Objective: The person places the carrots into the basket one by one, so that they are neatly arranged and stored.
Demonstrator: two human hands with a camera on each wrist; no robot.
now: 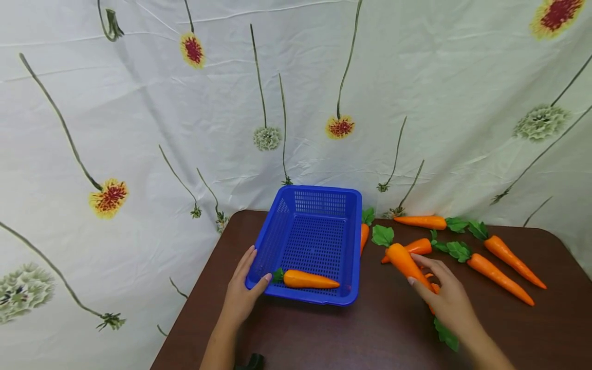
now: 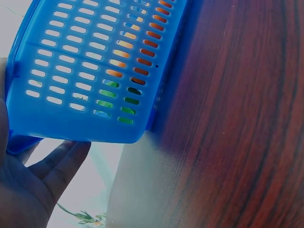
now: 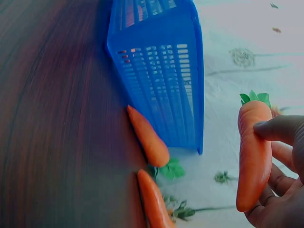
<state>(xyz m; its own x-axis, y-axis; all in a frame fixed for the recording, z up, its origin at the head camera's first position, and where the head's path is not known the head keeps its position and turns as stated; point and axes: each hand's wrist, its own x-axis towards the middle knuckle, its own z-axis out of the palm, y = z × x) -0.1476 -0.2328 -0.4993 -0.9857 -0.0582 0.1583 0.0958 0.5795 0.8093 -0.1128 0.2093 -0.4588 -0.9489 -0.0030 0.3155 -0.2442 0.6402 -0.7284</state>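
My left hand (image 1: 239, 293) grips the near left corner of a blue plastic basket (image 1: 358, 241), thumb over the rim. Inside, one orange carrot (image 1: 309, 279) with a green leafy top lies along the near wall; the left wrist view shows its colours through the slotted side (image 2: 71, 71). To the right of the basket, my right hand (image 1: 445, 290) holds another carrot (image 1: 403, 260) above the table, thumb on one side and fingers on the other, its leafy top pointing away from me. The right wrist view shows this carrot (image 3: 254, 156) pinched near its thick end.
Several more carrots lie on the dark brown table (image 1: 351, 339) at the right, among them one at the back (image 1: 421, 222) and one farther right (image 1: 501, 280). Another carrot (image 1: 364, 237) lies against the basket's right side. A flower-printed cloth (image 1: 305, 97) hangs behind the table.
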